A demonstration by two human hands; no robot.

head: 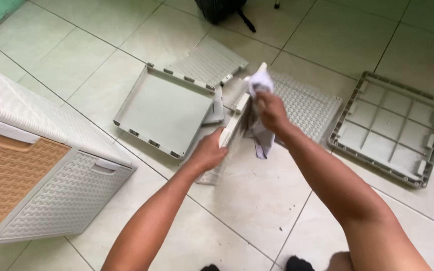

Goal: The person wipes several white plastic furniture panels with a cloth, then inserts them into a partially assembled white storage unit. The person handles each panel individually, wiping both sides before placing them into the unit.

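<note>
The left hand [208,152] grips the near end of a narrow panel [235,120], fingers wrapped shut round its edge, so the piece stands tilted on the floor [257,200] with a face turned up toward the right hand [271,111]. That hand is closed on a white cloth [260,83], pressed against the panel's upper part; the cloth's loose tail hangs at about 6 o'clock from it. The panel sits mid-frame, at 12 o'clock from the person.

A flat tray [163,110] lies at 10 o'clock from the panel, just beside it, and a woven-pattern panel [307,105] at 2 o'clock, partly behind the hands. A ribbed base [393,128] lies at 3 o'clock, well apart. A drawer unit [41,170] stands at 8 o'clock. Bare tile at 6 o'clock, between the forearms, gives the most open room.
</note>
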